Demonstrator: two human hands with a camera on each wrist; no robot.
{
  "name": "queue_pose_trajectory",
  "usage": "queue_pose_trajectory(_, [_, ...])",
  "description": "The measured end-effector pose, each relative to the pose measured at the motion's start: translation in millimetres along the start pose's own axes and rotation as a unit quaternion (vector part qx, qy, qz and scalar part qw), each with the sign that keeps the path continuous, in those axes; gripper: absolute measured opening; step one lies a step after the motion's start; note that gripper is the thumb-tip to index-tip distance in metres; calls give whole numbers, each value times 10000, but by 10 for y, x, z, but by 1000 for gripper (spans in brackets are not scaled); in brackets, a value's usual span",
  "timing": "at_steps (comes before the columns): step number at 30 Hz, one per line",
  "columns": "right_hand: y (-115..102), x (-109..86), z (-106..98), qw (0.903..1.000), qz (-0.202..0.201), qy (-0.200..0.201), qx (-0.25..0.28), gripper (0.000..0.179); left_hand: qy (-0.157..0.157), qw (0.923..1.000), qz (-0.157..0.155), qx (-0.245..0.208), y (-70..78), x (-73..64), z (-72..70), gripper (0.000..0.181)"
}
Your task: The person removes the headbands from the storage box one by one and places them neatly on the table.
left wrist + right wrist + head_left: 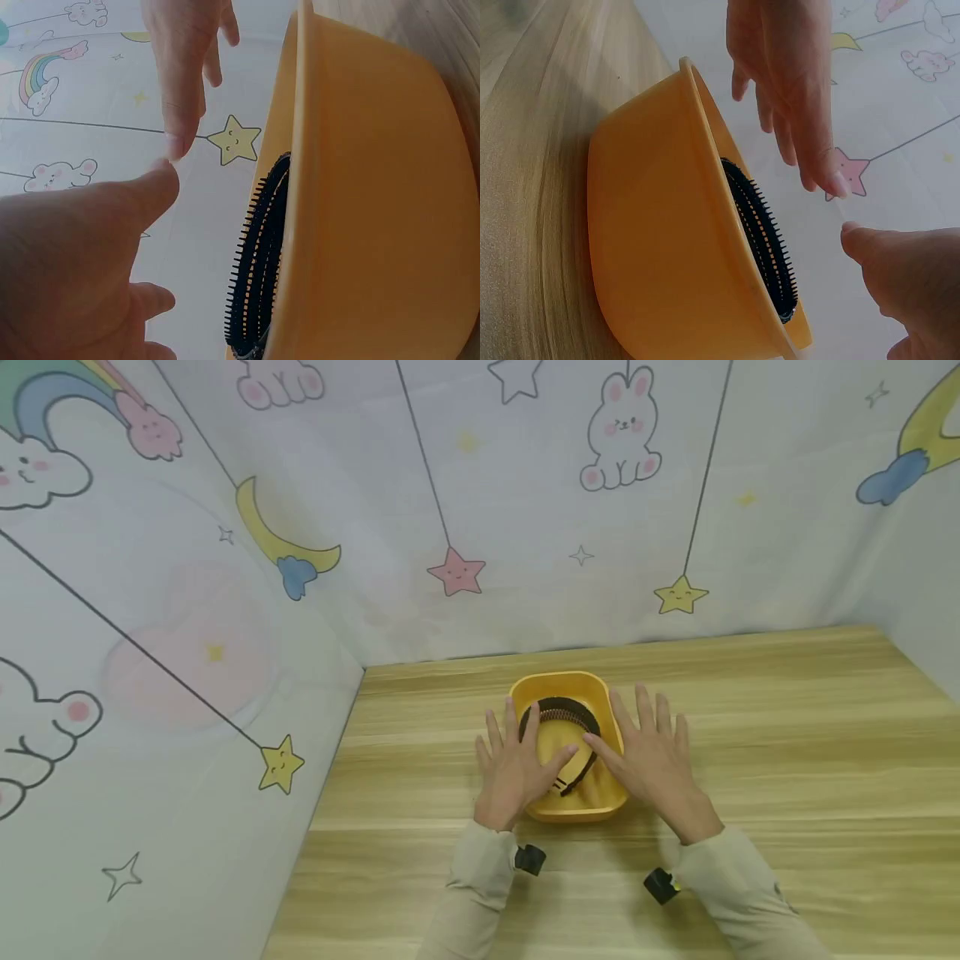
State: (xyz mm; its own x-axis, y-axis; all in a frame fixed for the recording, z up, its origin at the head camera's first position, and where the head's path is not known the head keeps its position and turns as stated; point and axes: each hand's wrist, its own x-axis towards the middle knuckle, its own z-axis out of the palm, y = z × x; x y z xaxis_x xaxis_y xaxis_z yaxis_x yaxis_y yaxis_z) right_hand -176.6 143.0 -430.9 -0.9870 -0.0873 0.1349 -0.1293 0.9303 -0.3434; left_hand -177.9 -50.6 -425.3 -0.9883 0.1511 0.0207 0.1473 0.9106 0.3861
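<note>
A black toothed headband (558,703) lies inside a yellow plastic basin (576,816), its curved top toward the back and its ends toward the front. My left hand (516,770) is over the basin's left side, fingers spread and thumb pointing inward. My right hand (658,762) is at the right side, with fingers extended and its thumb over the opening. Neither hand holds anything. Both wrist views show the hands above the rim, apart from the headband (259,262), whose row of teeth sticks up past the basin's edge (709,150).
The basin stands on a wood-grain table (795,760). Behind it and to the left hang white cloths (525,618) printed with stars, moons and rabbits. Small black devices (530,859) sit at both wrists, by the beige sleeves (480,877).
</note>
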Motion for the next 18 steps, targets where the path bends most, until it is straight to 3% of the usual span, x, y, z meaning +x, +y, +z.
queue_pose_trajectory(5, [20, 50, 5, 9987, -284, 385, 174, 82, 231, 9987, -15, -452, -1, 33, -13, 78])
queue_pose_trajectory(9, [33, 109, 16, 9928, -607, 777, 679, 80, 421, 9957, -76, -821, -63, 85, -47, 76])
queue_pose_trajectory(14, [61, 174, 34, 9817, -634, 798, 1609, 71, 578, 9911, -256, -1168, -158, 128, -77, 69])
queue_pose_trajectory(18, [94, 226, 29, 9749, -614, 861, 1958, 66, 550, 9885, -442, -1340, -202, 158, -76, 58])
